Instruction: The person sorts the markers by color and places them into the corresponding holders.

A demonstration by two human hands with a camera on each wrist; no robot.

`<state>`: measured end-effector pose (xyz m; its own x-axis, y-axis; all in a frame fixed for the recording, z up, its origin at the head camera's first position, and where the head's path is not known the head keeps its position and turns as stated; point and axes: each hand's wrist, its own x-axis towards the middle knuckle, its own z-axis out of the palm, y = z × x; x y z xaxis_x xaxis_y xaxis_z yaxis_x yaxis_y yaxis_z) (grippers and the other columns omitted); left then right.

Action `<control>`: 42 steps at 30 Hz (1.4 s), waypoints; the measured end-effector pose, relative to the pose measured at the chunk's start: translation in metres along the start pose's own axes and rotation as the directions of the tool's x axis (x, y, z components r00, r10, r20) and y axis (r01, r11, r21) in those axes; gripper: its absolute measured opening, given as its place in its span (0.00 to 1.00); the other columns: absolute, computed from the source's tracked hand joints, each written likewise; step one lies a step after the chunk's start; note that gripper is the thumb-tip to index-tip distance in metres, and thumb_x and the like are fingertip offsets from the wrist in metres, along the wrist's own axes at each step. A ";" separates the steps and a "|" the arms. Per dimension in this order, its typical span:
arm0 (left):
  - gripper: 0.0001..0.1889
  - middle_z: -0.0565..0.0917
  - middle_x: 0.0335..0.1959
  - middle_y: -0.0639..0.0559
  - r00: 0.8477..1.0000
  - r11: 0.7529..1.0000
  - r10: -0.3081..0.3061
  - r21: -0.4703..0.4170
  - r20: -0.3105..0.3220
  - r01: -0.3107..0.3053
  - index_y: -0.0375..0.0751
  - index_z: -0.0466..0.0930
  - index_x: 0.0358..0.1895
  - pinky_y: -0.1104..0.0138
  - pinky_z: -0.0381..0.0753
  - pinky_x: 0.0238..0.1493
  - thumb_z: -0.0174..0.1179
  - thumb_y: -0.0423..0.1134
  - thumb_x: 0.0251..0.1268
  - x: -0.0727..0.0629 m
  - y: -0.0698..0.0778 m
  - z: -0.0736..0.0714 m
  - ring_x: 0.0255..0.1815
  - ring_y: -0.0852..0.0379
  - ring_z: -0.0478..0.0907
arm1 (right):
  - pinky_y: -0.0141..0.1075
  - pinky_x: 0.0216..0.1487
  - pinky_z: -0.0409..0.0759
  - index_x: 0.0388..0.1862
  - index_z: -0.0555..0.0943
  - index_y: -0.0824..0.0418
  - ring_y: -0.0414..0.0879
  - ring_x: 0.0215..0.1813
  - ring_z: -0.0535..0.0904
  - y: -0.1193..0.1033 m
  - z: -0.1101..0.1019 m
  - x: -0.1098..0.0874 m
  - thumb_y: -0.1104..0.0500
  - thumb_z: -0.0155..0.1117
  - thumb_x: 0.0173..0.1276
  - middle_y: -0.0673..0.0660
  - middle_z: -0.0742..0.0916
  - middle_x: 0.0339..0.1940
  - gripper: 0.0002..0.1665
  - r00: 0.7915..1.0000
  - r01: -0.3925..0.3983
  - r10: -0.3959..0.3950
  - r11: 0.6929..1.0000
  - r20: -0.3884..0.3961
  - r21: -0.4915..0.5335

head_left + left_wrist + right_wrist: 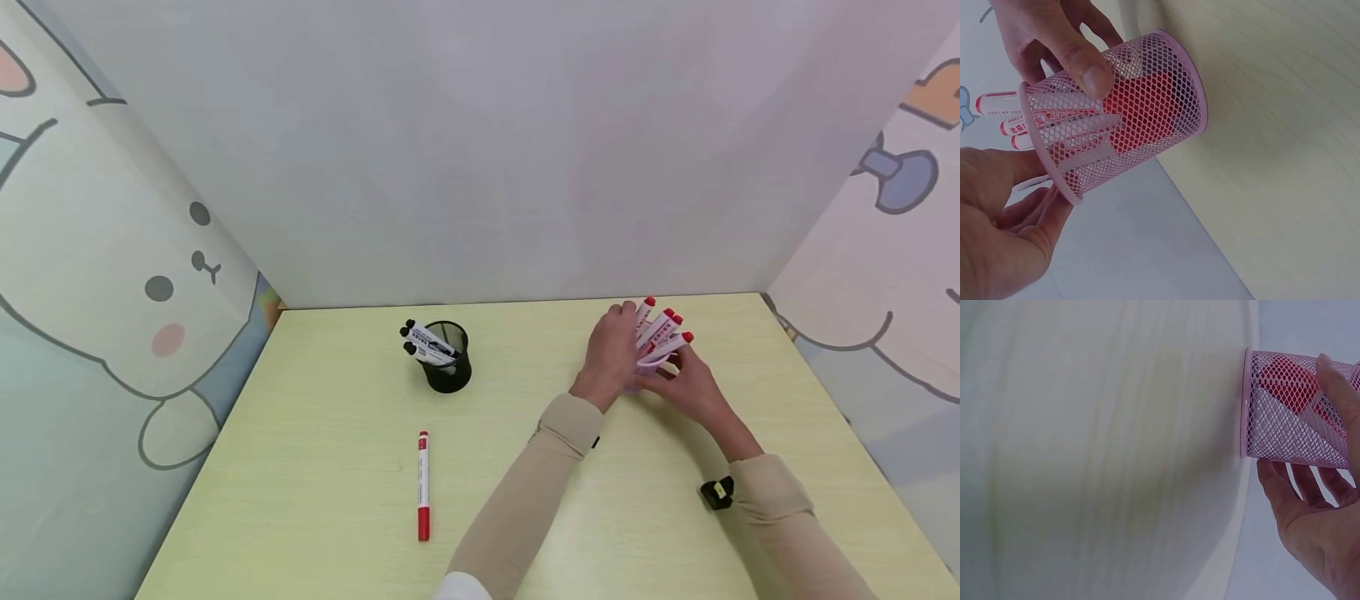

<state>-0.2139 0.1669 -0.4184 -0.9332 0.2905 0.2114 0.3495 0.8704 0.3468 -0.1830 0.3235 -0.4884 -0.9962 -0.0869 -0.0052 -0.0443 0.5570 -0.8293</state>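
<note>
In the head view both hands are at a pink mesh pen holder at the table's back right. Several white markers with red caps stick out of its top. My left hand touches its rim from the left, the fingers curled there; part of the grasp is hidden behind the rim. On the other side my right hand grips the holder's body, thumb against the mesh and fingers round the opposite side. Through the mesh, the red lower ends of the markers show.
A black mesh pen holder with several black-capped white markers stands at the back, left of my hands. One red-and-white marker lies on the pale wooden table nearer the front. A white wall rises behind.
</note>
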 end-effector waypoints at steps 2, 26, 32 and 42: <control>0.26 0.81 0.51 0.54 1.000 1.000 0.006 0.010 -0.012 -0.006 0.44 0.74 0.63 0.79 0.78 0.48 0.73 0.37 0.65 0.001 -0.001 0.001 0.43 0.65 0.75 | 0.55 0.67 0.70 0.77 0.57 0.67 0.68 0.69 0.69 0.000 0.000 0.001 0.46 0.76 0.66 0.71 0.71 0.71 0.54 1.000 0.006 -0.006 1.000 -0.003 -0.003; 0.15 0.79 0.46 0.58 1.000 0.987 -0.016 -0.160 -0.006 0.015 0.48 0.79 0.60 0.80 0.73 0.42 0.63 0.42 0.75 -0.006 -0.007 -0.007 0.41 0.66 0.70 | 0.53 0.64 0.72 0.79 0.55 0.66 0.69 0.69 0.70 0.002 0.001 0.001 0.48 0.76 0.66 0.70 0.70 0.72 0.55 0.999 0.049 -0.049 0.999 -0.003 0.014; 0.15 0.81 0.48 0.57 0.998 0.992 0.014 -0.126 -0.061 -0.021 0.49 0.80 0.59 0.81 0.74 0.41 0.61 0.47 0.75 -0.010 -0.010 -0.012 0.41 0.65 0.72 | 0.54 0.63 0.73 0.79 0.55 0.66 0.68 0.67 0.71 0.003 0.000 0.000 0.49 0.77 0.66 0.70 0.71 0.70 0.54 0.998 0.063 -0.063 0.998 -0.016 -0.004; 0.12 0.84 0.46 0.59 0.990 0.996 0.063 -0.052 -0.124 -0.070 0.51 0.86 0.51 0.80 0.76 0.40 0.61 0.51 0.74 -0.020 -0.016 -0.024 0.43 0.64 0.77 | 0.55 0.63 0.73 0.79 0.55 0.67 0.69 0.68 0.71 0.002 0.000 0.000 0.48 0.76 0.67 0.71 0.70 0.71 0.54 0.998 0.065 -0.065 0.998 -0.012 -0.009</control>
<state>-0.1984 0.1378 -0.4062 -0.8917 0.2930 0.3450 0.4178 0.8259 0.3785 -0.1828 0.3244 -0.4897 -0.9921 -0.1130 0.0550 -0.1091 0.5575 -0.8230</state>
